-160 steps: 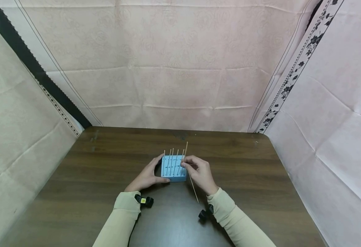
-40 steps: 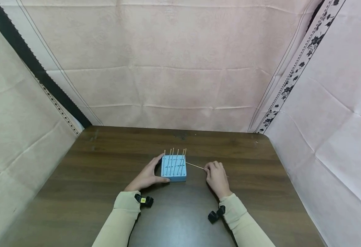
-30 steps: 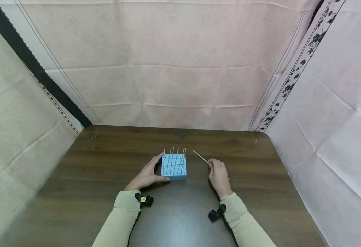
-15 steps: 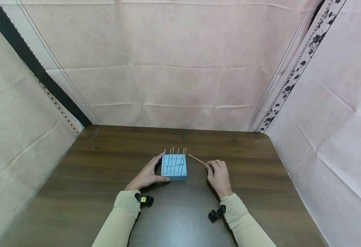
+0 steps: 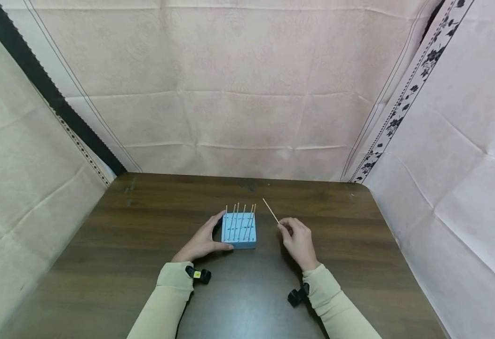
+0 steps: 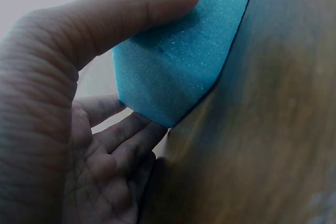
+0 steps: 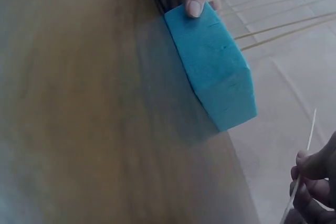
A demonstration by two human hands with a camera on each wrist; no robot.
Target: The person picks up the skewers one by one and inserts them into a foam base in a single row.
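A light blue foam block (image 5: 244,245) sits on the table with several thin wooden sticks (image 5: 237,207) standing in its top. My left hand (image 5: 201,242) grips its left end: the thumb presses the near face and the fingers reach round the far side. In the left wrist view, that thumb lies across the foam block (image 6: 173,77). Right of the block and apart from it, my right hand (image 5: 299,240) pinches another thin wooden stick (image 5: 270,210), which slants up and to the left. In the right wrist view, the pinched stick (image 7: 312,129) runs between thumb and fingers.
The brown wooden table (image 5: 146,235) extends around both hands. Behind its far edge hangs a pale cloth (image 5: 239,117), with more pale cloth at both sides. Black wrist cameras (image 5: 298,296) sit on both sleeves.
Since the oldest frame, my right hand has moved right, away from the block, and a stick there now stands lower in it. Lately the pinched stick has swung more upright. The left hand stays put.
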